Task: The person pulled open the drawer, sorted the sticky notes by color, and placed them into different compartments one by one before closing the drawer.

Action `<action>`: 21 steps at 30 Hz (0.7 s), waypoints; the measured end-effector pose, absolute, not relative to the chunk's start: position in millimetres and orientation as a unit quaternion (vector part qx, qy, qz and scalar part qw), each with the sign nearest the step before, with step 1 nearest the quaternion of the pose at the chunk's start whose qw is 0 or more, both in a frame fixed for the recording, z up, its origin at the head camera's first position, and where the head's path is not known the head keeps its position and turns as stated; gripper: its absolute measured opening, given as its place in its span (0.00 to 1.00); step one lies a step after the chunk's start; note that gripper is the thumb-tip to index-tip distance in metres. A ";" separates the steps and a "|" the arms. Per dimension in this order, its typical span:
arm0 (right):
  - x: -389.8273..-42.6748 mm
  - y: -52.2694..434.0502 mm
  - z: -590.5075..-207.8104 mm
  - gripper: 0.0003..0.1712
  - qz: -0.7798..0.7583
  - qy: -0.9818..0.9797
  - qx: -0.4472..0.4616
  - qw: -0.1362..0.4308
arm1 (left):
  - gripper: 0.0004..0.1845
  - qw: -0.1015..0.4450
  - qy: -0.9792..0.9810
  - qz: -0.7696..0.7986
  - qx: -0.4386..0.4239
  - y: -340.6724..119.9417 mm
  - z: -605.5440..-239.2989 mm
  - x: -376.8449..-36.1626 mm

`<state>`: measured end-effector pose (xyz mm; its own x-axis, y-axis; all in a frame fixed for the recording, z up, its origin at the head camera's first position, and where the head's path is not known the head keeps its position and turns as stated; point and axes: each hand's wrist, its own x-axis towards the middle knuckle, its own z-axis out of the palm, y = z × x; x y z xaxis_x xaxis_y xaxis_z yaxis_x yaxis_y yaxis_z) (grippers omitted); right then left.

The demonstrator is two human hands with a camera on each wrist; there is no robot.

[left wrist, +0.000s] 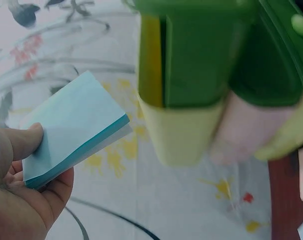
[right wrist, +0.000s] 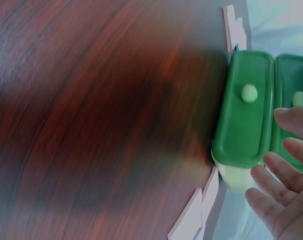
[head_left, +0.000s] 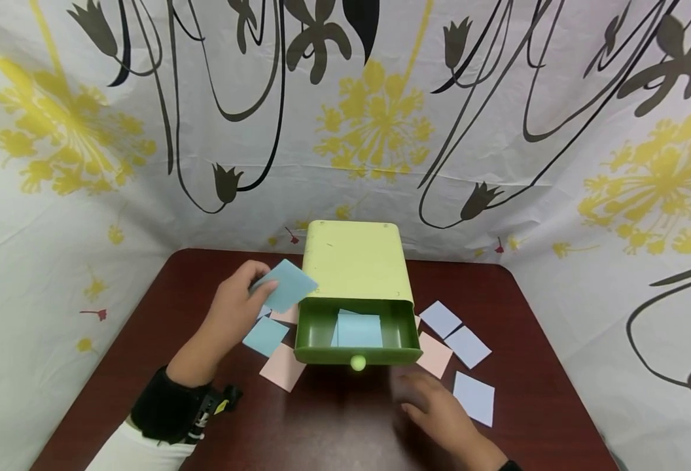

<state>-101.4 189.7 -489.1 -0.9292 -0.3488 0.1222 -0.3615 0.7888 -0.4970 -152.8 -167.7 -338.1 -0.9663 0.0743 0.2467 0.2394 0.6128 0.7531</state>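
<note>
My left hand (head_left: 233, 314) pinches a light-blue pad of square paper notes (head_left: 287, 286) between thumb and fingers, beside the cabinet's left edge. In the left wrist view the pad (left wrist: 74, 127) shows a darker blue edge. A pale yellow mini cabinet (head_left: 354, 258) has its upper green drawer (head_left: 322, 355) pulled out, and light-blue paper squares (head_left: 360, 330) lie inside. My right hand (head_left: 440, 409) is in front of the drawer at the right, apart from it and partly blurred. In the right wrist view its fingers (right wrist: 271, 185) are spread, holding nothing.
Pink (head_left: 283, 367) and blue paper squares (head_left: 265, 336) lie left of the cabinet on the dark wood table (head_left: 345, 432). To its right are another pink square (head_left: 434, 355) and several pale lilac squares (head_left: 474, 398). Patterned cloth (head_left: 375, 131) hangs behind.
</note>
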 end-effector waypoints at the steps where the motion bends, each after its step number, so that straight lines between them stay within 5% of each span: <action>1: -101.4 191.4 -489.2 0.27 0.268 -0.946 0.182 0.014 | 0.08 0.092 -0.892 -0.432 -0.099 -163.4 -337.2 -151.7; 11: -100.0 201.3 -491.8 0.28 0.286 -0.945 0.160 0.008 | 0.06 -0.022 -0.888 -0.430 -0.160 -123.4 -349.2 -157.2; 21: -97.8 204.2 -494.2 0.28 0.277 -0.951 0.137 -0.002 | 0.05 -0.063 -0.895 -0.398 -0.192 -102.6 -360.4 -166.5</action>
<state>-97.8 204.2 -494.2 -0.9623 -0.2623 0.0718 -0.2598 0.8084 -0.5282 -166.5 -102.6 -360.4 -0.9187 0.3929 0.0402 0.2930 0.6099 0.7363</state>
